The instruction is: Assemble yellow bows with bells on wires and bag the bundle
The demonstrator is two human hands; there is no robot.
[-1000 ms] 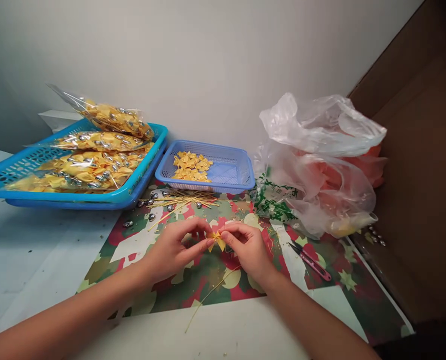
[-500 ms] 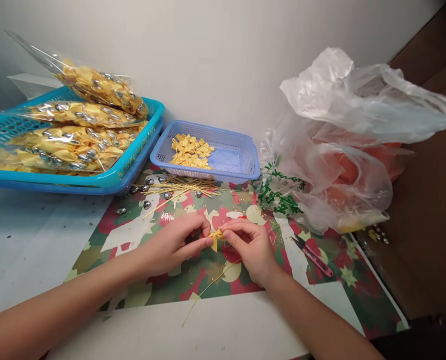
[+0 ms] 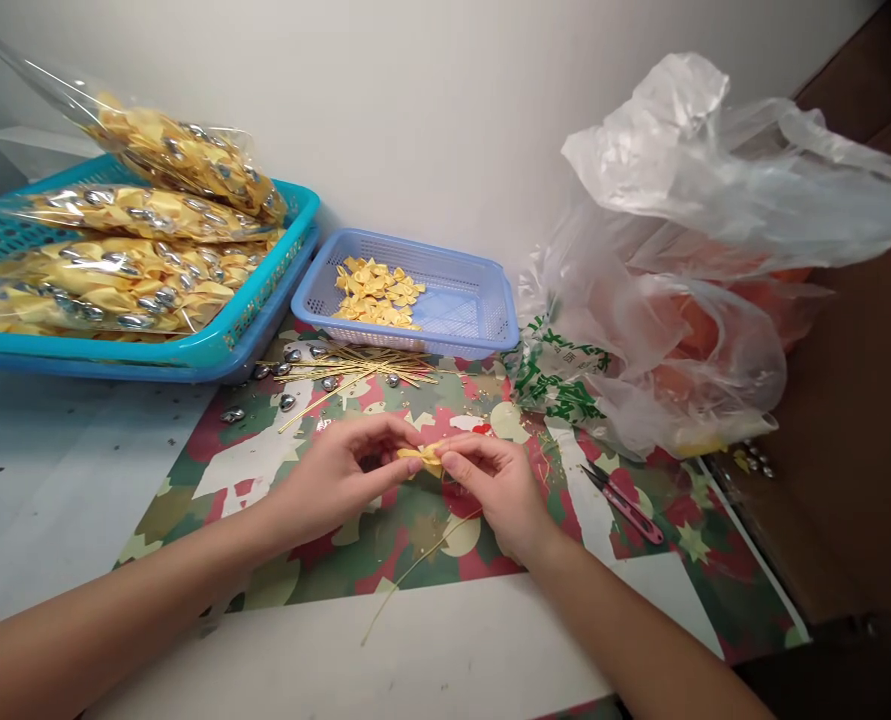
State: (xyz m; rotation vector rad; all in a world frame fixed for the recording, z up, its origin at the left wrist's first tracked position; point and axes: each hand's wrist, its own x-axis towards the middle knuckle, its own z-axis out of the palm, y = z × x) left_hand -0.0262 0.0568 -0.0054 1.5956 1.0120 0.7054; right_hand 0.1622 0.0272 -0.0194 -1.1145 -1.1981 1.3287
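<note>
A small yellow ribbon bow (image 3: 430,457) is pinched between my two hands over the patterned sheet. My left hand (image 3: 347,470) grips its left side with thumb and fingertips. On the other side, my right hand (image 3: 501,490) pinches the bow's right end, and the fingers partly cover it. A thin gold cord (image 3: 420,560) trails from under my right hand towards the near edge of the sheet; whether it joins the bow is hidden. Just beyond my hands lie a bundle of gold cords (image 3: 355,370) and several shiny silver beads (image 3: 287,402).
Yellow bows (image 3: 376,294) fill the left part of a blue basket (image 3: 482,345). A turquoise basket (image 3: 250,335) at left holds bagged bows with silver beads. Thread snips (image 3: 629,508) lie right of my hand, near a bulky plastic bag (image 3: 685,330).
The view has shifted slightly. My left fingers have moved on the bow, whose hanging yellow tail is now folded up flatter between my hands. My right hand keeps its pinch.
</note>
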